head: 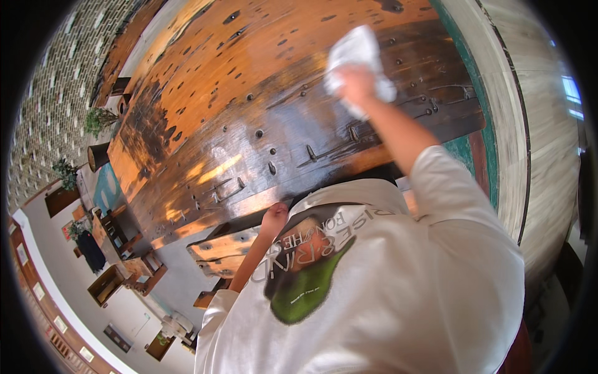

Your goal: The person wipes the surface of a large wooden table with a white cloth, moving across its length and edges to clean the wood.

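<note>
My right hand, blurred, grips a crumpled white cloth over the far right part of a glossy wooden tabletop. Part of the cloth spreads out beyond my fingers. The brown and dark wood has knots, cracks and small pits, and light reflects off it. My left hand is beside the near edge of the table, in front of my body, with the fingers curled in. Nothing shows in it, and I cannot tell whether it touches the edge.
A wooden bench stands at the near left. A teal strip borders the table's right side, beside pale stone flooring. Potted plants and a dark cylindrical pot stand past the left end. A brick wall rises there.
</note>
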{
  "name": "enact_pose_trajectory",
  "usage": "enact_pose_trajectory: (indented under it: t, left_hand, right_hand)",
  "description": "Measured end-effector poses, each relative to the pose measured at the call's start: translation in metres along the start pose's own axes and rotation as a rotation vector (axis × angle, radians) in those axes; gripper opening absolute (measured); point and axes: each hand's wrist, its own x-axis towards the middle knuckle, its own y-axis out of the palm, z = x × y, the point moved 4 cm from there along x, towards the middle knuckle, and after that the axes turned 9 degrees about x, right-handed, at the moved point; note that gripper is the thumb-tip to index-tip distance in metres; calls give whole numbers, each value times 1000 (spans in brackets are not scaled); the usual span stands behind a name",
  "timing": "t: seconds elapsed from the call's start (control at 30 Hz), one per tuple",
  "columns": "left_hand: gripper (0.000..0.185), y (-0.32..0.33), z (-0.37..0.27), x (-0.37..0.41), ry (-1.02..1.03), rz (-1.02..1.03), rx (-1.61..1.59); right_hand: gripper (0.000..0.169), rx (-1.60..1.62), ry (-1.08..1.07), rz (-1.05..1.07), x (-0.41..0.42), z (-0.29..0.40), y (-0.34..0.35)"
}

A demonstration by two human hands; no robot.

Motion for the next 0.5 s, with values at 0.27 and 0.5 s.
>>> enact_pose_trajectory:
  t: [0.27,0.5]
  left_hand:
    - [24,-28,-34,23,-298,214,-120]
    - [32,-17,-35,22,-205,355,83]
  right_hand:
    - [31,-91,-805,611,-125,290,119]
    - [22,53,-705,339,-105,251,118]
